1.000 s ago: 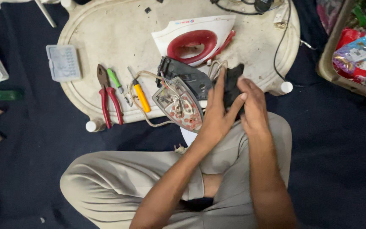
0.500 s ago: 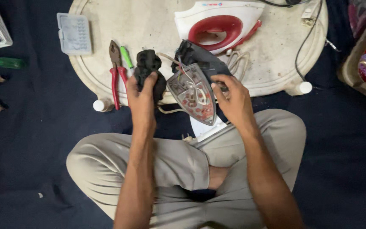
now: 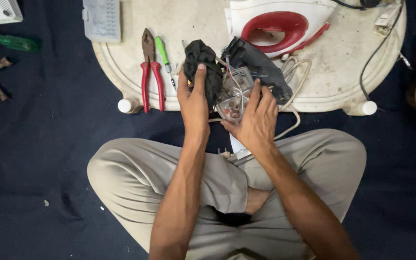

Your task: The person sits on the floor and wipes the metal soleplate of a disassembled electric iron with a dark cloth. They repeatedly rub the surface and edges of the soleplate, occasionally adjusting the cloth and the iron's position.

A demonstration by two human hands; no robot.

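On dirty white tray (image 3: 179, 19) over dark floor cloth (image 3: 49, 159): L hand (image 3: 193, 98) gripping black rag (image 3: 203, 62), R hand (image 3: 256, 118) prob. clasping iron soleplate (image 3: 234, 94).

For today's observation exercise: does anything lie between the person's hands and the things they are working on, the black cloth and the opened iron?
Nothing visible does. The left hand already grips the black cloth, and the right hand rests directly on the opened iron.
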